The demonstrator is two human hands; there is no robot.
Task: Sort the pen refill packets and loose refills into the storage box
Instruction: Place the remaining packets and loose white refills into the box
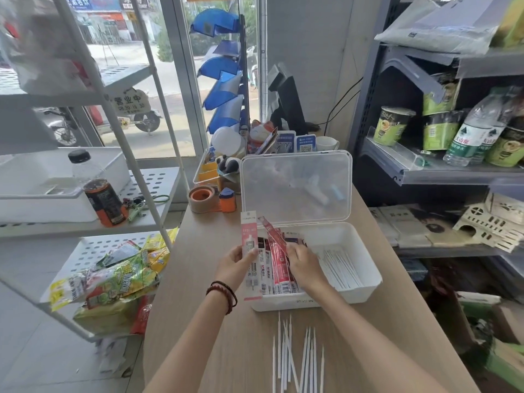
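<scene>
A white storage box [363, 290] with its clear lid [296, 185] standing open sits on the wooden counter. Several red and white refill packets [279, 275] lie in its left side, and loose white refills [341, 265] lie in its right side. My left hand [235, 263] holds a pink and white refill packet [250, 242] upright at the box's left edge. My right hand [304, 263] reaches into the box and grips a red refill packet [273, 232] that tilts up to the left. Several more loose white refills [295, 355] lie on the counter in front of the box.
A tape dispenser [211, 198] and a desk organiser [208, 173] stand behind the box on the left. A white rack [119, 131] with a bottle [99, 191] and snack bags [113, 276] stands to the left. Shelves [442, 168] with cups and bottles are on the right.
</scene>
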